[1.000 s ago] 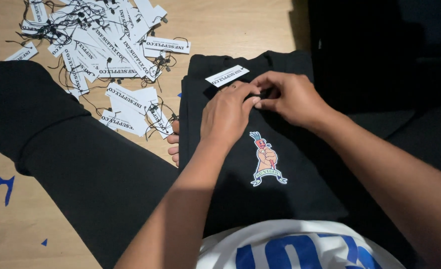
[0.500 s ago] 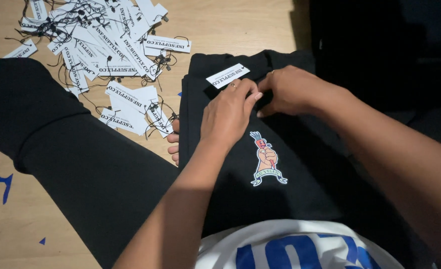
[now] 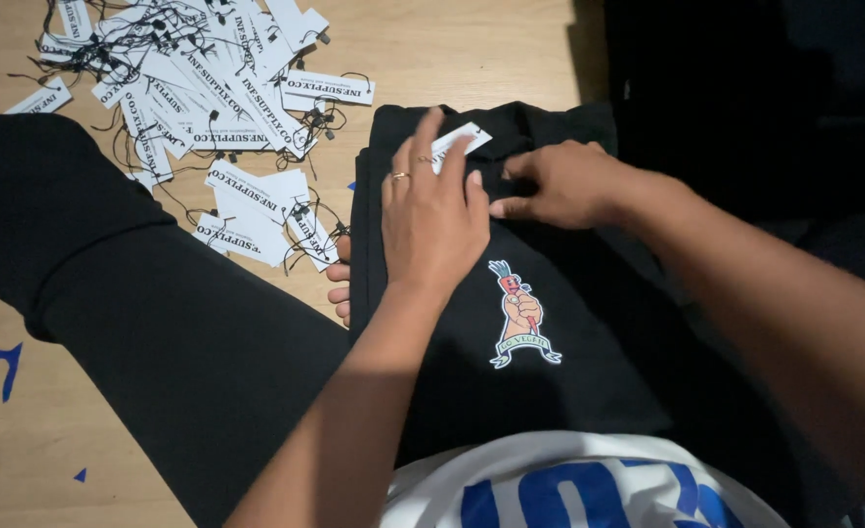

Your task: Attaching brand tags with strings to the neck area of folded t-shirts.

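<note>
On the person's lap lies a folded black garment (image 3: 511,323), its top edge pointing away from the body and a small colourful print (image 3: 523,315) of a fist gripping a carrot showing on its front. Near that top edge sits a white paper tag (image 3: 460,143), partly covered by the left hand (image 3: 434,210). This hand lies flat on the cloth, palm down, fingers stretched out and slightly spread, with the fingertips resting on the tag; rings show on two fingers. It presses rather than pinches.

Just to the right, the right hand (image 3: 562,184) rests on the same garment with its fingers curled inward and pressed together at the cloth near the collar. Whether it pinches fabric or a string cannot be told, since the fingertips are hidden against the dark material. The thumb of this hand nearly meets the left hand's little finger.

Left of the garment, bare toes (image 3: 340,289) peek out beside a black trouser leg (image 3: 149,303). Farther off on the wooden floor (image 3: 472,59) lies a loose heap of white tags (image 3: 208,108) with black strings. Small blue marks (image 3: 0,360) dot the floor at the left. A white shirt with blue print (image 3: 569,484) shows at the bottom edge.
</note>
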